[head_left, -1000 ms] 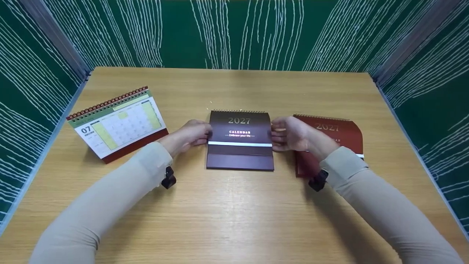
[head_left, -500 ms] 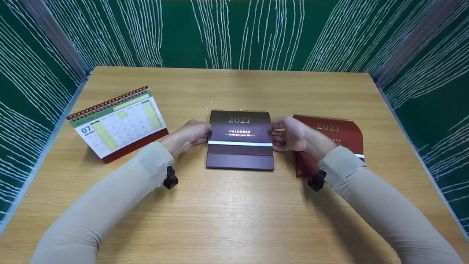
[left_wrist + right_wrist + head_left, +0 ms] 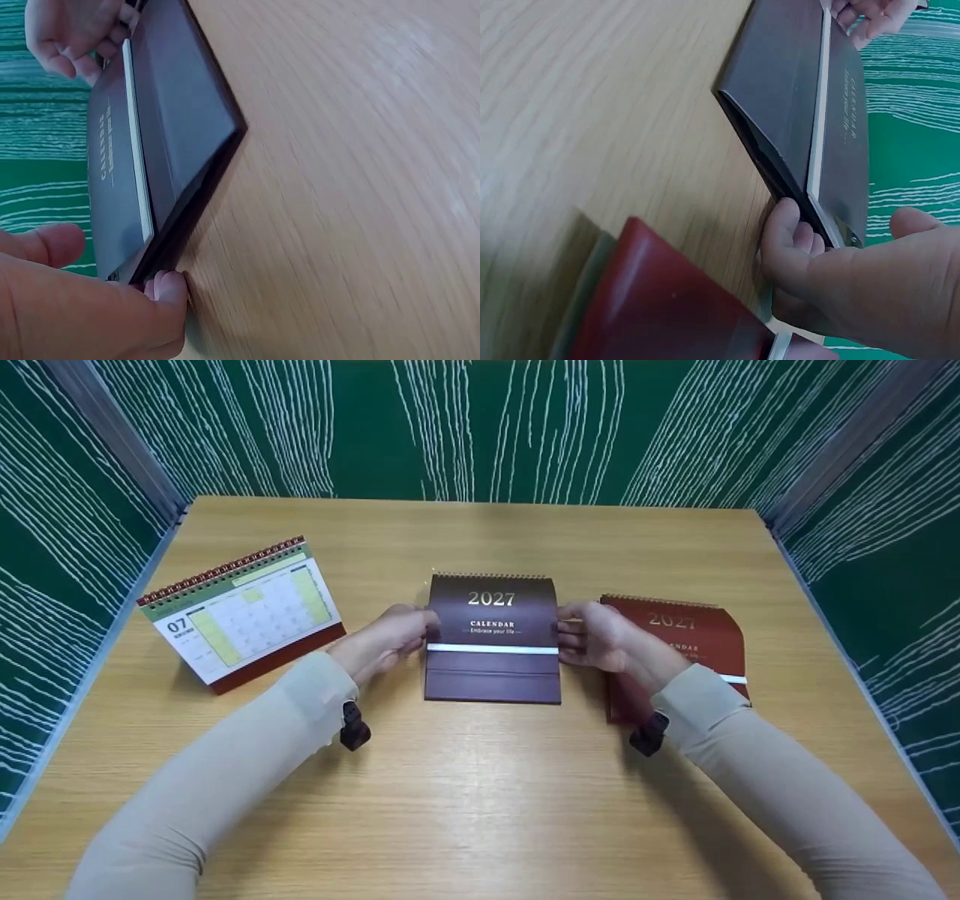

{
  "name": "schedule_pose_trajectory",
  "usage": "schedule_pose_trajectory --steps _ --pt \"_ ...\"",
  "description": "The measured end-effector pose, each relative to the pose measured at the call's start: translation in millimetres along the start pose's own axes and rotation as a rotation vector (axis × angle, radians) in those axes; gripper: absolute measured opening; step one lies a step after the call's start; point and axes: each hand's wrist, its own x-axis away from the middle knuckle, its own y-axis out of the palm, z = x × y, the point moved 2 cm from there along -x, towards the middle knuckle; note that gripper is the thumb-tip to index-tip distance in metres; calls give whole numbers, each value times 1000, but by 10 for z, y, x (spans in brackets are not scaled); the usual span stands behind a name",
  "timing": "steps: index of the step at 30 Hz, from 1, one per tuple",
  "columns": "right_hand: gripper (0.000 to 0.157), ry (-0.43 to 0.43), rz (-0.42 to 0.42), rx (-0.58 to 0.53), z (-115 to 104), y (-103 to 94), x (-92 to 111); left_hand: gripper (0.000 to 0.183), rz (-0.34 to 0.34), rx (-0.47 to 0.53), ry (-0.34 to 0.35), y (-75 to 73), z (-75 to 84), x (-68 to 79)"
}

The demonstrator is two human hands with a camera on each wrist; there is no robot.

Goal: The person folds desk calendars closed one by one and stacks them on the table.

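A dark brown 2027 desk calendar with a white band across its cover lies in the middle of the table, its spiral-bound far edge raised a little. My left hand holds its left side, and my right hand holds its right side. In the left wrist view, the fingers curl at the calendar's side edge, where a dark gap shows under the cover. The right wrist view has bent fingers at the opposite edge, close to the layers of the folded base.
A red 2027 calendar lies to the right, partly hidden under my right wrist. On the left stands an opened calendar showing page 07. Green panels with white lines rise behind the wooden table.
The far edge of the dark brown calendar has risen slightly, and the glare on its cover lettering has gone. Both hands stay at its sides, nearly unmoved.
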Motion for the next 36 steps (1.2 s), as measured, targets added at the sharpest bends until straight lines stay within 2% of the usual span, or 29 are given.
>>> schedule_pose_trajectory --steps 4,8,12,15,19,25,30,36 --pt "33 -45 17 -13 17 25 -2 58 -4 38 57 66 -9 1" --pt "54 -89 8 11 32 54 -16 71 -3 62 139 121 -36 -18" --pt "66 -143 -22 24 35 74 -30 68 29 19 194 136 -64 -37" --pt "65 -206 -33 -2 27 76 -30 64 62 -49 222 130 -73 -34" --pt "62 -282 8 -18 9 84 -27 60 110 -126 259 136 -66 -31" --pt "67 -326 83 4 -17 129 -31 54 172 -167 281 143 -50 -74" --pt "75 -356 117 90 -44 122 -19 55 189 -195 326 148 -34 -89" --pt "83 -374 135 183 -69 98 2 62 227 -280 378 158 -12 -91"
